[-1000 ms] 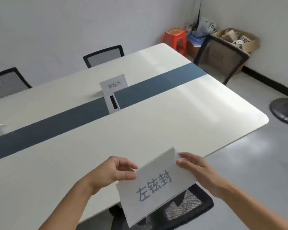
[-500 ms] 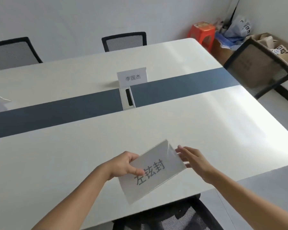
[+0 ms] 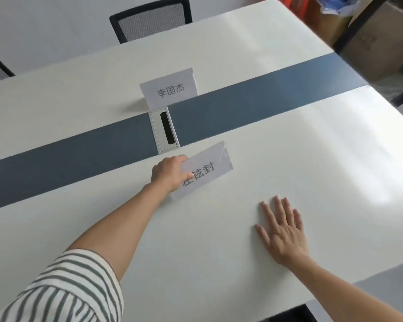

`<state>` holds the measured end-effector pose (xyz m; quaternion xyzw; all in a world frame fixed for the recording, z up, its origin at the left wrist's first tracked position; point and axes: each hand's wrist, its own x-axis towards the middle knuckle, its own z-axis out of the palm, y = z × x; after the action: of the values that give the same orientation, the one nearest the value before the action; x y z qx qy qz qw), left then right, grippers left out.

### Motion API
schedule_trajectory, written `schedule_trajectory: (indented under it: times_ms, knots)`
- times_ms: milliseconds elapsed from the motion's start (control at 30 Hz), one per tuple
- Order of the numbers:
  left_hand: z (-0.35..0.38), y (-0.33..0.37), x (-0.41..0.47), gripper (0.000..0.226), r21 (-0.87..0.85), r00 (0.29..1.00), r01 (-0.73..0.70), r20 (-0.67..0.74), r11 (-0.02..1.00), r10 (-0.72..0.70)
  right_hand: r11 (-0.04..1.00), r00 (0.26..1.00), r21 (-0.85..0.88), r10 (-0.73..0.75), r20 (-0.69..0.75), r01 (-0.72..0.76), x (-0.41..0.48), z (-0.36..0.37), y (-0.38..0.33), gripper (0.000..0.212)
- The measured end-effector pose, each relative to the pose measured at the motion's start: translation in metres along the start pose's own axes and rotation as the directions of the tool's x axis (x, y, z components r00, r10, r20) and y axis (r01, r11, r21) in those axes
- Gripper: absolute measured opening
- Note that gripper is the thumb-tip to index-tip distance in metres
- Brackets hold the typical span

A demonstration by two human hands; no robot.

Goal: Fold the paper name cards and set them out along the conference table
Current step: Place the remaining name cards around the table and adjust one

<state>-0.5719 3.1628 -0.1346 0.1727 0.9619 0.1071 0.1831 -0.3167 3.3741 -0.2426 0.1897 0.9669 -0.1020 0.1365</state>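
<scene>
My left hand (image 3: pixel 170 173) reaches far across the white conference table (image 3: pixel 219 252) and pinches the left end of a folded white name card (image 3: pixel 207 171) with dark printed characters. The card stands tilted on the table just in front of the dark blue centre strip (image 3: pixel 265 98). My right hand (image 3: pixel 283 231) lies flat on the tabletop, fingers spread, to the right of and nearer than the card, holding nothing. A second folded name card (image 3: pixel 170 89) stands upright on the far side of the strip.
A silver cable port (image 3: pixel 164 130) sits in the strip between the two cards. A black mesh chair (image 3: pixel 149 18) stands at the far side, another chair (image 3: pixel 379 40) at the right end. Cardboard boxes (image 3: pixel 323 22) fill the far right corner.
My left hand has carried the card forward from the near edge to the centre strip. My right hand has let go of the card and dropped flat onto the table.
</scene>
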Motion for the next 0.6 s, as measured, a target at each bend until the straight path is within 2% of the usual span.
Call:
schedule_trajectory:
  times_ms: [233, 600]
  knots:
    - [0.006, 0.005, 0.053, 0.045, 0.096, 0.993, -0.085, -0.079, 0.992, 0.092, 1.0, 0.999, -0.012, 0.018, -0.044, -0.018, 0.002, 0.009, 0.004, 0.071]
    - [-0.002, -0.009, 0.083, 0.049, 0.173, 0.987, -0.161, 0.003, 0.972, 0.163, 1.0, 1.0, -0.002, 0.022, -0.012, -0.023, 0.003, 0.006, 0.005, 0.071]
